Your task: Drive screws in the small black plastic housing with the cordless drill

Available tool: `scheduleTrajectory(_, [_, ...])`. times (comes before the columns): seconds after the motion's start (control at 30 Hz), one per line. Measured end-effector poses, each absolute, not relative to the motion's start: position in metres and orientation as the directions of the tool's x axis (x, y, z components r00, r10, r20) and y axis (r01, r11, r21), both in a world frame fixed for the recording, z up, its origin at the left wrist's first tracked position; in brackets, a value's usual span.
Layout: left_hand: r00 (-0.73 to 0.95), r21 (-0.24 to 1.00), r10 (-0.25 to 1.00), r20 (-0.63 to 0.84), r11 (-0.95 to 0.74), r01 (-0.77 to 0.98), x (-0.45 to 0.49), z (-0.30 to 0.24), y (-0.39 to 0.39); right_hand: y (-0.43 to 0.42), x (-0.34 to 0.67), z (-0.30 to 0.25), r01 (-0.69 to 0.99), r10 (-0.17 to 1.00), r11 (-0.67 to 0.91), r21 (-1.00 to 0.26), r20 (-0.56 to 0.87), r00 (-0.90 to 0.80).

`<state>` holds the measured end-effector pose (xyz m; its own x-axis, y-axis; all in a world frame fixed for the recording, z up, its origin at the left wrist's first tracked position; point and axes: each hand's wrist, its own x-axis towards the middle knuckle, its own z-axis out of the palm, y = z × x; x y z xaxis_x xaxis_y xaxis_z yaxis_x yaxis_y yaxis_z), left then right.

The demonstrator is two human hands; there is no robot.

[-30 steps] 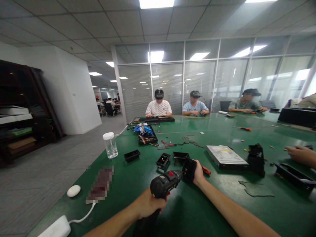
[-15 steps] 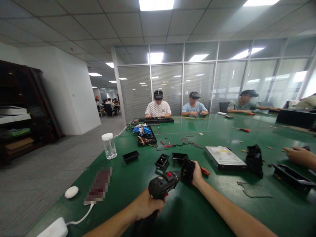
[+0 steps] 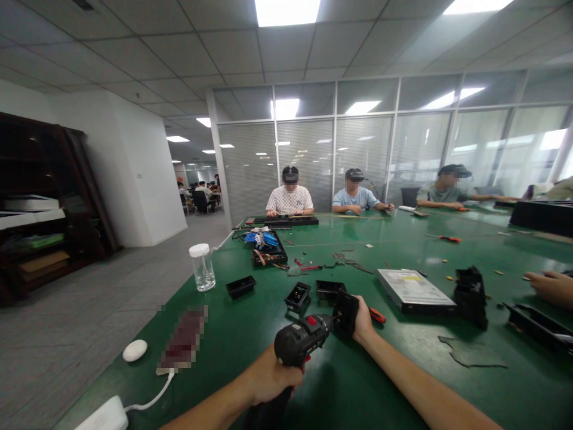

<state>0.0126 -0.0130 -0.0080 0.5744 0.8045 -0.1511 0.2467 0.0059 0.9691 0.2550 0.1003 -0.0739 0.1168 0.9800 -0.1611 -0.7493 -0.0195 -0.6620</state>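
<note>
My left hand [image 3: 274,377] is wrapped round the grip of a black cordless drill [image 3: 299,340] with red switches. The drill's tip points into a small black plastic housing [image 3: 345,312]; whether the bit sits in a screw is too small to tell. That housing is gripped at its right side by my right hand [image 3: 364,323], tilted above the table. Just beyond stand similar black housings: one with small metal parts inside [image 3: 298,297], another [image 3: 329,289] partly behind the held one, and a third [image 3: 240,286] farther left. An orange-handled tool [image 3: 377,315] lies beside my right hand.
On the green table [image 3: 215,370] are a clear jar [image 3: 204,272], a white oval object [image 3: 135,350], a pixelated phone-like slab [image 3: 184,340] on a white cable, a disc drive [image 3: 414,286] and a wire-filled black tray [image 3: 269,248]. Co-workers sit opposite; another person's hand [image 3: 553,288] is at right.
The whole view has shifted slightly, so things appear a little lower and farther right. Both my hands keep the drill and housing together. A co-worker opposite in light blue has moved one hand outward.
</note>
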Motion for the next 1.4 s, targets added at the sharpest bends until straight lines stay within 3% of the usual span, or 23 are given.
scheduleTrajectory(1.03, [0.574,0.954,0.802,-0.164,-0.020,0.300,0.014,0.004,-0.017,0.100,0.256,-0.075,-0.745,0.982,0.003,-0.667,-0.138,0.128])
scheduleTrajectory(1.4, [0.580,0.954,0.800,-0.155,-0.031,0.298,0.013,0.006,-0.019,0.099,0.257,-0.074,-0.736,0.983,-0.062,-0.674,-0.168,0.071])
